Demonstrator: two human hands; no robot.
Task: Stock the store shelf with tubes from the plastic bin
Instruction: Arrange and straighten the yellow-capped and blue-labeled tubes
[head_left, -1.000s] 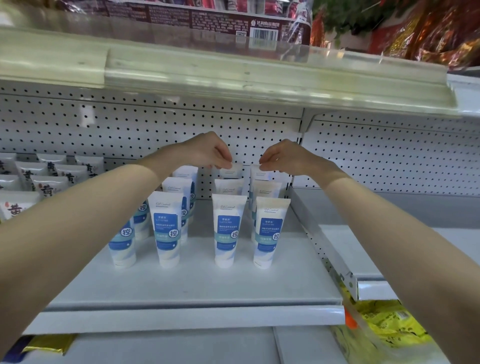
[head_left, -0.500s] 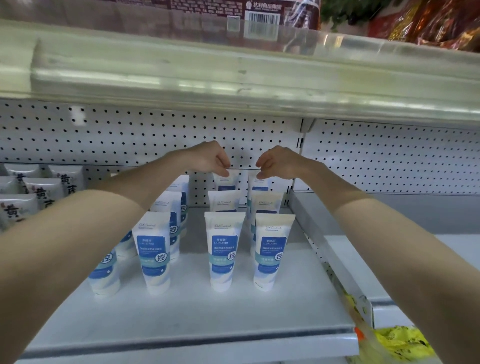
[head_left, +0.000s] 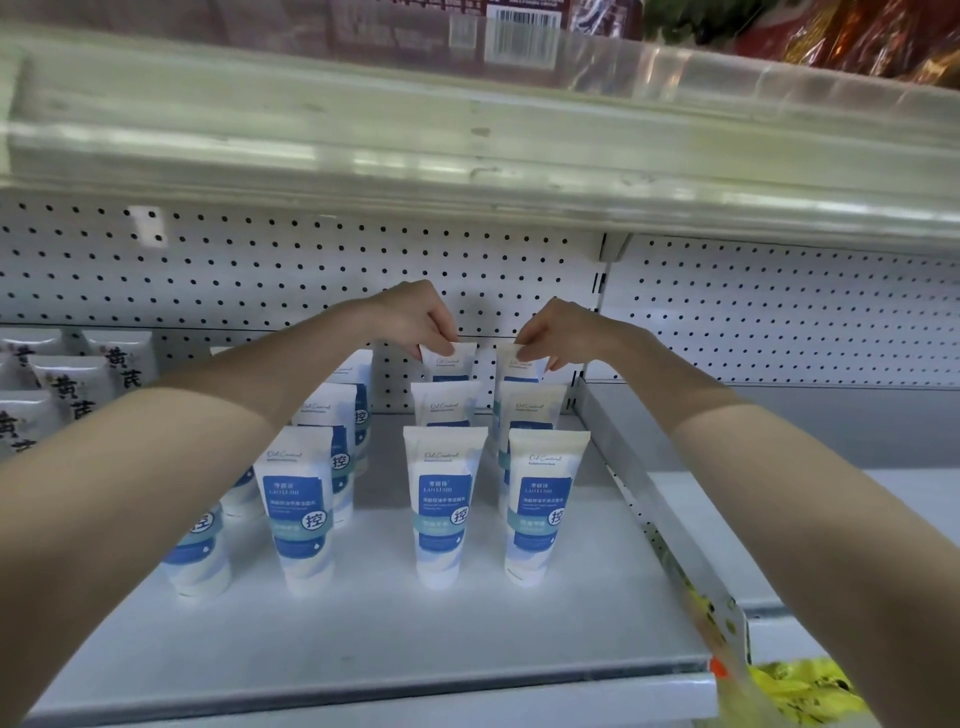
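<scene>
Nearest me, the shelf (head_left: 363, 649); on it the front tubes (head_left: 444, 509) stand upright on their caps; behind them my left hand (head_left: 415, 317) pinches the top of one rear tube (head_left: 449, 364), my right hand (head_left: 561, 327) another (head_left: 519, 366); both pinches are unchanged this past second, tubes seemingly seated before the pegboard (head_left: 260, 270); I judge release is next.
</scene>
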